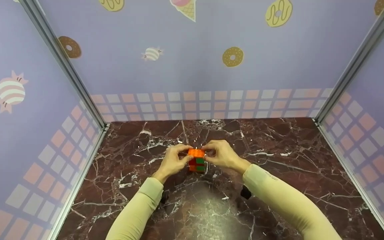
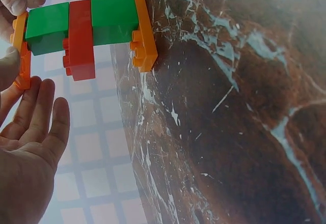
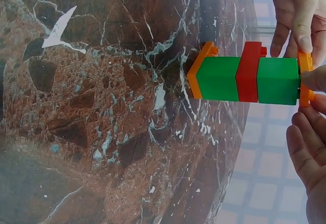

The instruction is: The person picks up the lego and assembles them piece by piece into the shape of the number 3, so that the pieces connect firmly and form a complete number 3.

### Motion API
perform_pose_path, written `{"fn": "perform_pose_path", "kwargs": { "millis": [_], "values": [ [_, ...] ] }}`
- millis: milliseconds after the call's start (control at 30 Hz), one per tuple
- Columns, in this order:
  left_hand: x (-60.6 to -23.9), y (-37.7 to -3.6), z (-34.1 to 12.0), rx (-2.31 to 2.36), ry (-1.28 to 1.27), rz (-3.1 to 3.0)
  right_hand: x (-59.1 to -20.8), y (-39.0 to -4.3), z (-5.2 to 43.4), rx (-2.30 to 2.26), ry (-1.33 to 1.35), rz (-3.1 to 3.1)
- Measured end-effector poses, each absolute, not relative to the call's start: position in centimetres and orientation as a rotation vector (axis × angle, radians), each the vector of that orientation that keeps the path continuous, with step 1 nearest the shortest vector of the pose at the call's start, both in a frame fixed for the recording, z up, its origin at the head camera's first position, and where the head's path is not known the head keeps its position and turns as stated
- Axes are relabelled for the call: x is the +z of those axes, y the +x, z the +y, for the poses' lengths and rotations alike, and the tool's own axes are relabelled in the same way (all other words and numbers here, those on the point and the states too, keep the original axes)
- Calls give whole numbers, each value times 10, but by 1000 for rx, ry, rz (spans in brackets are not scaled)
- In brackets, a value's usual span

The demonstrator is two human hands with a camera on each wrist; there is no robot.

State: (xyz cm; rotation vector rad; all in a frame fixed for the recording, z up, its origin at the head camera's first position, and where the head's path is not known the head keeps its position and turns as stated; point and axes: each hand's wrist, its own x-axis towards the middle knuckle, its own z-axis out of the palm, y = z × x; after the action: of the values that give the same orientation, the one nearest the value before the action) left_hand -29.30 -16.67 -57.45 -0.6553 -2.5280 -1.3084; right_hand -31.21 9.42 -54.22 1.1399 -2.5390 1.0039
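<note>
A small tower of toy building blocks stands upright on the table. From the bottom it runs orange base brick, green block, red brick, green block and a flat orange brick on top. My left hand pinches the left side of that top brick between thumb and fingers. From the other side my right hand pinches the same brick. In the right wrist view a narrow gap shows between it and the upper green block. The red and base bricks jut out past the green ones, their studs showing.
The blocks stand on a dark red marbled table. Purple patterned panels enclose it at the back and both sides, with metal rails along the edges. Dark devices hang beneath the wrists.
</note>
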Motion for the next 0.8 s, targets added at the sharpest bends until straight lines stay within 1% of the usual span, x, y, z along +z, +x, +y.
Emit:
{"fn": "perform_pose_path", "kwargs": {
  "millis": [133,333,800],
  "values": [
    [-576,-294,-167,-1323,-647,-2536,-545,-313,93,1070,1114,-2525],
    [-578,-293,-168,-1365,-655,-2549,-554,-311,91,1246,998,-2563],
    [-577,-294,-164,-1592,-609,-2519,-560,-310,88,1176,939,-2558]
  ]
}}
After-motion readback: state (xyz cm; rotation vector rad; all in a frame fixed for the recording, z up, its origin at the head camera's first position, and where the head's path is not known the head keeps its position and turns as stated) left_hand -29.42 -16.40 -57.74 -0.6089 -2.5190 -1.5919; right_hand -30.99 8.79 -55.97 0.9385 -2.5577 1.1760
